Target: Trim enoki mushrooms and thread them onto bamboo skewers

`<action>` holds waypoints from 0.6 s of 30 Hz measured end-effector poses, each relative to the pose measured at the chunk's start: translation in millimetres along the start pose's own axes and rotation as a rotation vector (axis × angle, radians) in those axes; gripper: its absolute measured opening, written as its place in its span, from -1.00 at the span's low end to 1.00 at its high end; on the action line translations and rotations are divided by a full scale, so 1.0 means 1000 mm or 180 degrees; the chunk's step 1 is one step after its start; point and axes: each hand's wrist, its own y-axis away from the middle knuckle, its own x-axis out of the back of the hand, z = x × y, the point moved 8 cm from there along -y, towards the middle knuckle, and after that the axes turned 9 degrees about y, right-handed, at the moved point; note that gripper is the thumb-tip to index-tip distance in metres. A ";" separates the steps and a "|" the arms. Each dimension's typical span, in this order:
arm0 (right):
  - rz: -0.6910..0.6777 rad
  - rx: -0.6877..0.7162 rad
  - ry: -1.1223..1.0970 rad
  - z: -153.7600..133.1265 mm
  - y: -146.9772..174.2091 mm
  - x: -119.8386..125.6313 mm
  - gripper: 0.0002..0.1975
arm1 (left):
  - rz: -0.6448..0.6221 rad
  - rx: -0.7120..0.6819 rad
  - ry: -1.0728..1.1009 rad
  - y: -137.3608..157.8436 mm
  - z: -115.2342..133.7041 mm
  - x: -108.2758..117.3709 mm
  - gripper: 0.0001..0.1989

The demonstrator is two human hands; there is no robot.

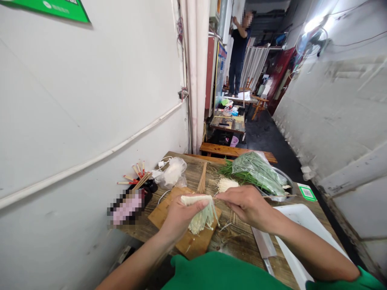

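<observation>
My left hand [177, 215] is closed around a bunch of enoki mushrooms [196, 199], its thumb on top and the thin stems hanging down. My right hand [246, 203] pinches a thin wooden skewer [279, 196], which sticks out to the right behind the hand. The skewer's front end meets the right side of the bunch; how deep it goes I cannot tell. Below lie more enoki [198, 224] on a wooden cutting board [189, 247]. Another enoki pile [227, 184] sits behind my right hand, near a bundle of skewers [202, 179].
A cleaver [263, 241] and a white tray [294, 213] lie at the right. Behind them, bagged green vegetables [256, 169] rest in a metal bowl [288, 177]. A clear plastic bag [173, 173] is at the back left. Far off, a person [238, 48] stands raised.
</observation>
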 end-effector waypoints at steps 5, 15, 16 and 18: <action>0.0048 0.0050 -0.0035 -0.003 0.000 0.004 -0.75 | -0.0101 -0.0094 -0.0057 0.000 0.001 -0.006 -0.81; 0.0078 0.0041 -0.0022 -0.005 -0.001 0.003 -0.78 | -0.0123 -0.0106 -0.0143 -0.003 0.000 -0.010 -0.79; 0.0074 0.0009 -0.0007 -0.004 -0.001 0.002 -0.78 | -0.0098 -0.0113 -0.0106 -0.004 -0.001 -0.010 -0.80; 0.0062 -0.0065 0.0003 -0.001 -0.001 0.001 -0.78 | -0.0071 -0.0144 -0.0014 -0.005 -0.002 -0.010 -0.82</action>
